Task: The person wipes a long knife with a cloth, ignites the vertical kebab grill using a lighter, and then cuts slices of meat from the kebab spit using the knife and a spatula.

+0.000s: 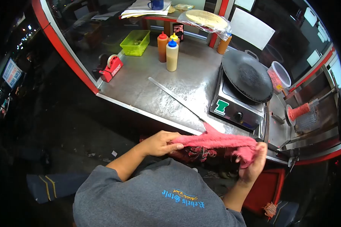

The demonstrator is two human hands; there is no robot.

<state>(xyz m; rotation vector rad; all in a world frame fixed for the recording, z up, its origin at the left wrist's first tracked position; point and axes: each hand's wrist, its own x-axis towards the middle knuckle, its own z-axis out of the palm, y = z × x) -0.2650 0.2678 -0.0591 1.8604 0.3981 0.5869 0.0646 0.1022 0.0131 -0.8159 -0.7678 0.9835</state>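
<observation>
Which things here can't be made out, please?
All in the head view:
Near end of the long blade: hidden by the pink cloth.
Middle of the stove's top: hidden under the black pan.
Contents of the green basket: too small and dim.
Small wording on the distant sign: blurred.

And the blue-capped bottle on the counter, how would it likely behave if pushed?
Pushed high, the blue-capped bottle would probably tip, being tall and narrow. Pushed low, it may slide, since the metal counter looks smooth. It looks mostly full, so likely fairly heavy for its size.
</observation>
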